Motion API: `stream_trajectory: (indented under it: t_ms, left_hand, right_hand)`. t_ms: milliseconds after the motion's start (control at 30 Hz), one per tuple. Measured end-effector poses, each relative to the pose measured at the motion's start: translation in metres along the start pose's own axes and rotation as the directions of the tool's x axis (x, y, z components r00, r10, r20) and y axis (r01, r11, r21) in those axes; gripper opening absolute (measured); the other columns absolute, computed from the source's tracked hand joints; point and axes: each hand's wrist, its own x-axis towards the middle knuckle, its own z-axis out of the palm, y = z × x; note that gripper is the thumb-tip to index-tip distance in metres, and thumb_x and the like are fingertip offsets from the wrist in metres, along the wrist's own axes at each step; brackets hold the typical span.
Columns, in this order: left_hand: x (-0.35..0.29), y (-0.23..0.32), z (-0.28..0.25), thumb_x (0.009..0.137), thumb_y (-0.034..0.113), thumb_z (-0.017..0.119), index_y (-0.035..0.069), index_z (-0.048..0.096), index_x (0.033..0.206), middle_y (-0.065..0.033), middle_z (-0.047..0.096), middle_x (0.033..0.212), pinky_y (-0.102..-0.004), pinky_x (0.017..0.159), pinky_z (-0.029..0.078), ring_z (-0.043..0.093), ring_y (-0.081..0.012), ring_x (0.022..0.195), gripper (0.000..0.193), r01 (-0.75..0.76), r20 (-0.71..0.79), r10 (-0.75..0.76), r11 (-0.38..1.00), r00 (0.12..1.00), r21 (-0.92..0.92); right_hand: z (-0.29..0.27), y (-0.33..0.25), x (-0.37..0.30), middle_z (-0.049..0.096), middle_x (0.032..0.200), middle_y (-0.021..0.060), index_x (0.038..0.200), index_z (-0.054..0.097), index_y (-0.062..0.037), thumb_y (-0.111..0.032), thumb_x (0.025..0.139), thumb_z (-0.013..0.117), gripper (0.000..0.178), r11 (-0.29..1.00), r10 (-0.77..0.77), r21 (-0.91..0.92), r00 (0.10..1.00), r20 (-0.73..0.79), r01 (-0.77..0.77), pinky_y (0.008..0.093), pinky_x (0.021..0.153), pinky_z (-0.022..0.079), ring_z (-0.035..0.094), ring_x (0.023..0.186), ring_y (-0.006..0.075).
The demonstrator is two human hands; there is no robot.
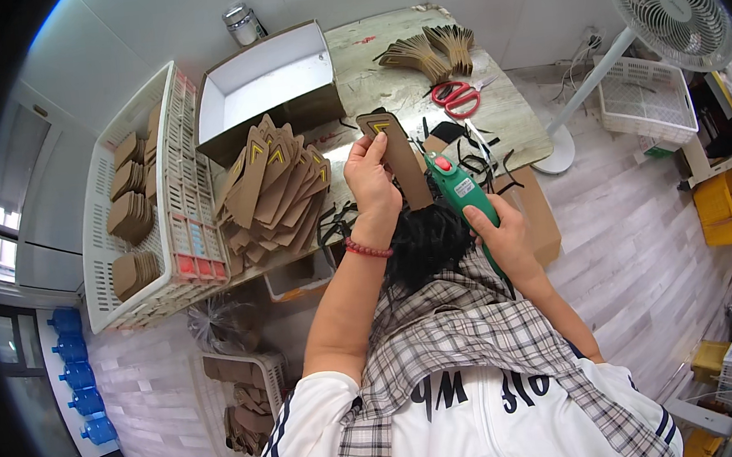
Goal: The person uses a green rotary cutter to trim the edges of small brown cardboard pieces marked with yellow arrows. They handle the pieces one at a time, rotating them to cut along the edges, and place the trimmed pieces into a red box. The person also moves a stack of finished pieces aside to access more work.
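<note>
Left hand [370,176]: closed, pinching the brown strip [409,171] near its rounded end.
Green tool [458,191]: right hand [506,235] wrapped round it — nose beside strip's right edge, contact unclear.
Handling: best to brace strip, guide nose evenly, fingertips clear.
Strip lie: by the table's [514,111] near edge; long axis far-left to near-right, rounded end pointing away.

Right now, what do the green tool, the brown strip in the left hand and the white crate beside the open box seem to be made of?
Green tool: probably hard plastic, smooth with slight sheen, judging by its rounded shape. Brown strip: matt, perhaps cardboard or fibreboard, being thin and flat; the look leaves it open. White crate: likely plastic, fairly smooth, given its regular moulded-looking openings.
</note>
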Motion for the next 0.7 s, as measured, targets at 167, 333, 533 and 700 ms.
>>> stream_trajectory:
  t_ms: [167, 333, 533, 700]
  left_hand:
    - [-0.011, -0.007, 0.004, 0.088, 0.009, 0.063, 0.005, 0.06, 0.092, -0.0025, 0.066, 0.084, -0.0218, 0.056, 0.046, 0.06, -0.0081, 0.067, 0.006, -0.009, 0.019, 0.009, 1.0, 1.0, 0.02]
    - [-0.013, -0.016, 0.001, 0.087, 0.008, 0.063, 0.005, 0.061, 0.093, -0.0023, 0.066, 0.084, -0.0217, 0.058, 0.046, 0.06, -0.0081, 0.067, 0.007, 0.039, 0.036, -0.041, 0.999, 0.999, 0.038]
    - [-0.019, -0.018, 0.002, 0.086, 0.007, 0.064, 0.004, 0.064, 0.091, -0.0012, 0.066, 0.082, -0.0223, 0.061, 0.047, 0.059, -0.0081, 0.068, 0.006, 0.087, 0.053, -0.091, 0.994, 0.994, 0.064]
    - [-0.023, -0.02, 0.0, 0.085, 0.005, 0.065, 0.002, 0.065, 0.091, -0.0019, 0.067, 0.082, -0.0224, 0.064, 0.047, 0.058, -0.008, 0.066, 0.006, 0.112, 0.062, -0.121, 0.985, 0.991, 0.13]
  right_hand:
    - [0.0, 0.008, -0.001, 0.057, 0.064, 0.0017, 0.096, 0.062, 0.0006, -0.029, 0.087, 0.067, 0.031, 0.999, 0.0, 0.047, 1.0, -0.003, 0.0, 0.0233, 0.049, 0.042, 0.052, 0.053, 0.0071]
    - [-0.003, 0.008, -0.001, 0.057, 0.065, 0.0016, 0.099, 0.062, 0.0007, -0.028, 0.087, 0.067, 0.032, 0.996, 0.011, 0.088, 1.0, 0.001, -0.011, 0.0223, 0.05, 0.042, 0.052, 0.054, 0.0065]
    - [-0.005, 0.01, -0.001, 0.058, 0.066, 0.002, 0.101, 0.061, 0.0009, -0.029, 0.087, 0.067, 0.033, 0.995, 0.027, 0.091, 1.0, -0.004, -0.027, 0.0219, 0.05, 0.043, 0.053, 0.055, 0.0066]
    - [-0.007, 0.007, 0.0, 0.059, 0.066, 0.0022, 0.101, 0.062, 0.0007, -0.029, 0.087, 0.067, 0.033, 0.994, 0.037, 0.1, 0.999, 0.001, -0.037, 0.022, 0.05, 0.043, 0.053, 0.054, 0.0067]
